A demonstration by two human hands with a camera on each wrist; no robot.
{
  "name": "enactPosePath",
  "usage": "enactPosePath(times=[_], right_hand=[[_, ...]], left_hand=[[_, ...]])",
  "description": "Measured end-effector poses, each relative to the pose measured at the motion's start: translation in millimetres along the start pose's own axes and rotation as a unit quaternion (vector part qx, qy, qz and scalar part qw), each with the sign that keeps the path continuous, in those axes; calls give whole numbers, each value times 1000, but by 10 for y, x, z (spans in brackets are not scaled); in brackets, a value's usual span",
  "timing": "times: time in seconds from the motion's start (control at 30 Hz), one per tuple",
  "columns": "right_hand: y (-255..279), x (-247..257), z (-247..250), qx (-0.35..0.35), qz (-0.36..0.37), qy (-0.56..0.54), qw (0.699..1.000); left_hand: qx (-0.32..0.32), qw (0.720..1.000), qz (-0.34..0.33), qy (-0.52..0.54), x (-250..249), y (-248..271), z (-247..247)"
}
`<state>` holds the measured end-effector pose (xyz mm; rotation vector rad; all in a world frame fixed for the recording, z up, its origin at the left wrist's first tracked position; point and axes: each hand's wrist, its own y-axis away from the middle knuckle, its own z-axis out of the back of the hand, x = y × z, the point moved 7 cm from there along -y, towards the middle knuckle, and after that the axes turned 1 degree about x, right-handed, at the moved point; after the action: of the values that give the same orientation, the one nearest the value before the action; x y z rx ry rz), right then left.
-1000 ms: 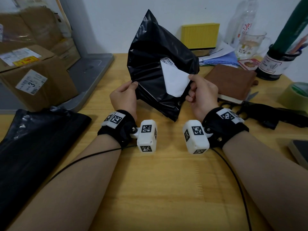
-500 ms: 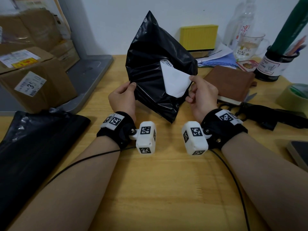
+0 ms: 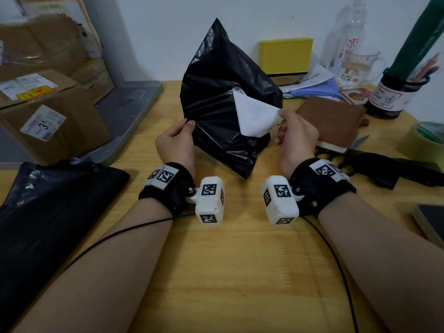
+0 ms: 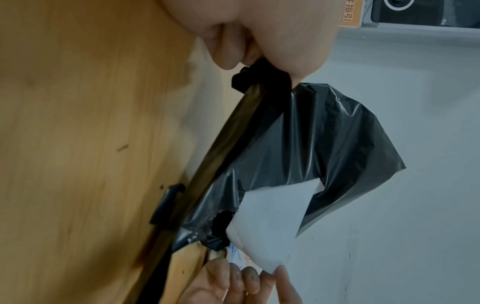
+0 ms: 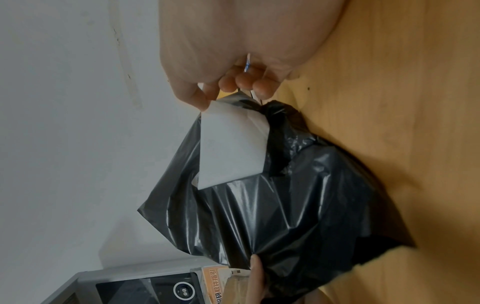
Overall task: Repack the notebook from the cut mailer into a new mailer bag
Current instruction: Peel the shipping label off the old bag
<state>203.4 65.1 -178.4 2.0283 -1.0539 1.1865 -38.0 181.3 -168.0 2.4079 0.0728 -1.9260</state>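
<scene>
A crumpled black mailer bag (image 3: 216,92) stands on end on the wooden table between my hands. My left hand (image 3: 188,124) pinches its left edge, thumb in front; in the left wrist view the plastic (image 4: 324,133) bunches under that hand (image 4: 259,41). A white label (image 3: 254,116) is half peeled off the bag's front. My right hand (image 3: 280,112) pinches the label's free corner, as the right wrist view shows on the label (image 5: 228,148). A brown notebook (image 3: 334,118) lies flat just right of my right hand. Another black mailer (image 3: 48,207) lies flat at the left.
Black scissors (image 3: 360,155) and a tape roll (image 3: 425,140) lie right of the notebook. At the back stand a yellow box (image 3: 286,56), a glass mug (image 3: 358,68) and a pen jar (image 3: 394,94). Cardboard boxes (image 3: 48,116) and a grey device (image 3: 129,111) fill the left.
Both hands keep the same grips. The bag and the peeled label have barely shifted.
</scene>
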Motion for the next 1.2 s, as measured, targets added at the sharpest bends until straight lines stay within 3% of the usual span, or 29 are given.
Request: enactPosePath(times=[0.27, 0.53, 1.2], right_hand=[[-48, -9, 14, -7, 11, -7, 1000], [-20, -7, -10, -3, -8, -87, 996], [-20, -20, 7, -5, -19, -95, 995]], left_hand=[[-2, 1000, -1, -1, 11, -23, -2], [1, 1000, 6, 1, 56, -54, 10], [0, 1000, 9, -3, 76, -89, 16]])
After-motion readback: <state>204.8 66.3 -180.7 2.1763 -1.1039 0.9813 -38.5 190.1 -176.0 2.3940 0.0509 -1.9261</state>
